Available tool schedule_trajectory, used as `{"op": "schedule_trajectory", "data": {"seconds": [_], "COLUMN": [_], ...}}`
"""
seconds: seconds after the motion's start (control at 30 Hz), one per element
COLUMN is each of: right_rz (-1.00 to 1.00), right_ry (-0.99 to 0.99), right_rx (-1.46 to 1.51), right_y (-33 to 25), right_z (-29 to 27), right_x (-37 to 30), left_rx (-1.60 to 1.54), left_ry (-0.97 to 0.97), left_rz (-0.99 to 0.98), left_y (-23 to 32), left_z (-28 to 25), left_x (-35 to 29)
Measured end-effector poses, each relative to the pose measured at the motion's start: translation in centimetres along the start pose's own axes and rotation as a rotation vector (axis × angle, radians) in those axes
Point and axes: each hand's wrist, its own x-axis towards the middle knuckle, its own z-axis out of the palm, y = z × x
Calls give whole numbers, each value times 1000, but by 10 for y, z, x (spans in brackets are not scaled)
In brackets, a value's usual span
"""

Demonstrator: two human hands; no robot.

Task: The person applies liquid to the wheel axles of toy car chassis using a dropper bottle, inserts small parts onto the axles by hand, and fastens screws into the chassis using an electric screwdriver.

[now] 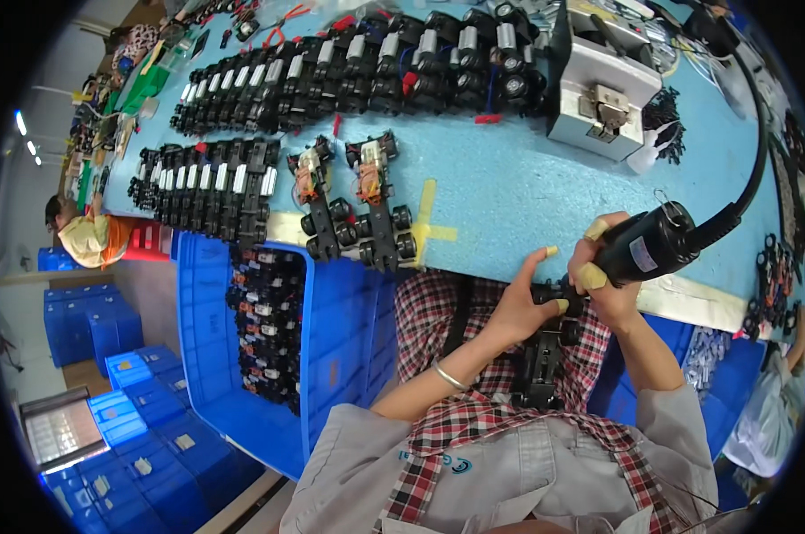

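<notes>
My right hand (611, 289) is closed round a black corded electric screwdriver (644, 247), which slants down to the left over the table's near edge. My left hand (520, 310) grips a black wheeled toy car chassis (541, 365) that hangs over my lap. Yellow covers sit on several fingertips of both hands. The screwdriver's tip and the chassis's upper end meet between my hands, where fingers hide the contact. On the table to the left, two chassis (380, 209) with exposed wiring lie side by side.
Long rows of black chassis (358, 76) with silver parts fill the blue table's far side. A pale block with a metal fixture (607, 111) stands at the back right. Yellow tape (429, 214) marks the tabletop. Beside my left leg is a blue crate (340, 347) holding more chassis.
</notes>
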Motion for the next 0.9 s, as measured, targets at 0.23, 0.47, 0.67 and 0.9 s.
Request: {"op": "schedule_trajectory", "data": {"seconds": [0.23, 0.47, 0.67, 0.9], "right_rz": [-380, -512, -290, -86], "right_ry": [128, 278, 230, 86], "right_rx": [156, -261, -201, 217], "right_y": [-61, -50, -28, -31], "right_z": [-47, -52, -42, -15], "right_x": [130, 179, 169, 78], "left_rx": [-26, -124, -58, -100], "left_ry": [-3, -43, -19, -26], "left_rz": [28, -40, -15, -123], "left_y": [1, 6, -8, 10], "left_z": [-7, -2, -5, -4], "left_x": [8, 6, 6, 7]}}
